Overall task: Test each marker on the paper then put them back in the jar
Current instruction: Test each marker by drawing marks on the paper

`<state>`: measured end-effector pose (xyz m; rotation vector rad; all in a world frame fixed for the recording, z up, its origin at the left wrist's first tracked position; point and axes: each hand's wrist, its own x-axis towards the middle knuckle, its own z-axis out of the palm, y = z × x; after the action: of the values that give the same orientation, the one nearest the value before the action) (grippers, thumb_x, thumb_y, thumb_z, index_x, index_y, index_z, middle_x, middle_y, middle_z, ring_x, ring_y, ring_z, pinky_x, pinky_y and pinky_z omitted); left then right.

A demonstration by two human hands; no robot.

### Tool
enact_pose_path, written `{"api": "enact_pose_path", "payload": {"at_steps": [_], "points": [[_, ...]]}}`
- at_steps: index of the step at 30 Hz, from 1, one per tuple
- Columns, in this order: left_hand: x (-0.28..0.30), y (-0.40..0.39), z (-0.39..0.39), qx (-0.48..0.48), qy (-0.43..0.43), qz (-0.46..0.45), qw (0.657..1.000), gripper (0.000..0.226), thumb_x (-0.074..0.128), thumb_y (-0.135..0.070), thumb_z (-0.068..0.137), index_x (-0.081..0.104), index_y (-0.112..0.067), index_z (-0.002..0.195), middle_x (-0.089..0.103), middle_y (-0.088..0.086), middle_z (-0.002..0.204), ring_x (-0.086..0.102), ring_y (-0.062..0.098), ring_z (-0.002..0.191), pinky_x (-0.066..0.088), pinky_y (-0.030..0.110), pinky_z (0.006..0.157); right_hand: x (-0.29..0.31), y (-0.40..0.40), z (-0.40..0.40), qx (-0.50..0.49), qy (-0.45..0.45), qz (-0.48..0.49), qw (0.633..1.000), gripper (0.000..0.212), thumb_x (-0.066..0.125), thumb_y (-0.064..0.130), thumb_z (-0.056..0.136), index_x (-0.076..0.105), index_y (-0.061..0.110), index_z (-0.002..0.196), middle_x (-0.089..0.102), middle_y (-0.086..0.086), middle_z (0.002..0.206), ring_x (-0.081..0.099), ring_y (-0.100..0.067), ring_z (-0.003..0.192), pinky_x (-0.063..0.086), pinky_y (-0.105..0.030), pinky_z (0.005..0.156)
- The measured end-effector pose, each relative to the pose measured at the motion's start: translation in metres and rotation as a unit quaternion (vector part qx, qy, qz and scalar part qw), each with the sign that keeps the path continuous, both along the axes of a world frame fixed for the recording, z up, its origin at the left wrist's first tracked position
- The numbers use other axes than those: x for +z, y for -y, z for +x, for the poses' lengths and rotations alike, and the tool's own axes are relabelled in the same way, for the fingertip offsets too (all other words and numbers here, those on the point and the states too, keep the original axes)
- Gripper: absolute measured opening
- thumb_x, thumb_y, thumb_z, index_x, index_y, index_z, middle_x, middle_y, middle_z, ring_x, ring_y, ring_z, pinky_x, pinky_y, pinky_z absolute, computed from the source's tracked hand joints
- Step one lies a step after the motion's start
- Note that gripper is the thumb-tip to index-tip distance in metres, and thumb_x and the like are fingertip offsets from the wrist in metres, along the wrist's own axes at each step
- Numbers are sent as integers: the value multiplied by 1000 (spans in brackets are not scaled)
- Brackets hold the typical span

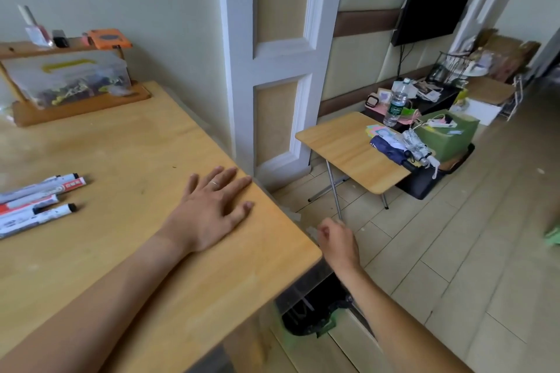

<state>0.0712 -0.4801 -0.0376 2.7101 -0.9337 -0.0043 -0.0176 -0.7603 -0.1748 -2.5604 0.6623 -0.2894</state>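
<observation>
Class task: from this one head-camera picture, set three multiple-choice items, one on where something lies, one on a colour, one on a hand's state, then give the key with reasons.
1. Where do the markers lie?
A. On the desk at the far left
B. On the small folding table
C. On the floor

2. What colour are the marker caps that show?
A. Green
B. Black
C. Yellow

3. What is the left hand doing?
A. Gripping a marker
B. Holding a water bottle
C. Resting flat on the desk

Key:
1 A, the markers sit on the desk top near the picture's left edge.
2 B, the visible cap ends are black.
3 C, its fingers lie spread and straight on the wood and hold nothing.
</observation>
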Motion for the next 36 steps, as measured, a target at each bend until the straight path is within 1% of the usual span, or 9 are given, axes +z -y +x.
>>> {"api": "enact_pose_path", "payload": {"at_steps": [3, 6, 10, 13, 18, 21, 26, 31, 36], "points": [[5, -1, -6, 6, -1, -26, 1000, 84, 13, -79, 82, 36, -45, 155, 26, -11, 167, 10, 12, 157, 1, 50, 126, 47, 6, 7, 60, 36, -48, 996, 7, 62, 12, 99, 69, 14, 100, 61, 4, 100, 64, -15, 88, 50, -24, 73], [13, -8, -13, 18, 18, -24, 999, 85, 9, -71, 81, 47, -38, 149, 38, -10, 162, 19, 12, 156, 4, 51, 126, 103, -3, 17, 93, 102, -102, 985, 8, 62, 9, 96, 68, 13, 101, 55, 5, 95, 60, -19, 82, 43, -28, 67], [24, -38, -24, 41, 28, -13, 999, 47, 36, -46, 102, 50, -32, 145, 44, -8, 157, 25, 12, 153, 11, 50, 126, 160, -59, 37, 167, 188, -136, 958, 6, 67, 13, 94, 67, 13, 100, 61, 1, 96, 63, -22, 82, 47, -31, 64], [30, -87, -37, 45, 64, -12, 997, 40, 45, -36, 101, 55, -30, 139, 51, -6, 150, 36, 13, 148, 14, 47, 126, 181, -137, 54, 273, 196, -123, 934, 10, 66, 21, 95, 66, 18, 105, 61, 3, 103, 64, -23, 87, 54, -38, 72], [21, -210, -63, 140, 155, -20, 978, 39, 40, -40, 90, 65, -33, 119, 67, -8, 125, 64, 15, 115, 31, 54, 118, 180, -287, 72, 417, 205, -77, 882, 10, 67, 26, 94, 65, 25, 104, 60, 5, 105, 65, -23, 78, 55, -40, 71], [10, -291, -83, 210, 167, -14, 963, 30, 53, -33, 87, 65, -36, 114, 68, -12, 120, 67, 13, 110, 33, 49, 114, 170, -370, 80, 469, 217, -62, 854, 8, 65, 26, 92, 64, 26, 100, 60, 6, 102, 64, -23, 77, 56, -42, 69], [3, -394, -100, 343, 171, -45, 922, 43, 57, -26, 77, 69, -33, 118, 72, -12, 116, 71, 14, 105, 47, 57, 102, 159, -485, 81, 536, 230, -56, 810, 6, 63, 24, 90, 67, 21, 93, 60, 0, 94, 65, -29, 82, 49, -35, 65], [3, -446, -91, 416, 147, -69, 895, 46, 62, -26, 81, 66, -28, 127, 69, -7, 124, 68, 21, 110, 48, 47, 101, 145, -546, 85, 560, 219, -62, 796, 9, 61, 26, 95, 65, 19, 91, 59, 5, 91, 60, -20, 80, 37, -27, 62], [10, -460, -56, 401, 154, -74, 900, 48, 66, -22, 86, 63, -24, 134, 67, 0, 128, 65, 26, 112, 49, 41, 87, 135, -549, 93, 562, 209, -43, 800, 12, 59, 28, 94, 60, 20, 85, 49, 8, 84, 52, -13, 76, 40, -29, 59]]}}
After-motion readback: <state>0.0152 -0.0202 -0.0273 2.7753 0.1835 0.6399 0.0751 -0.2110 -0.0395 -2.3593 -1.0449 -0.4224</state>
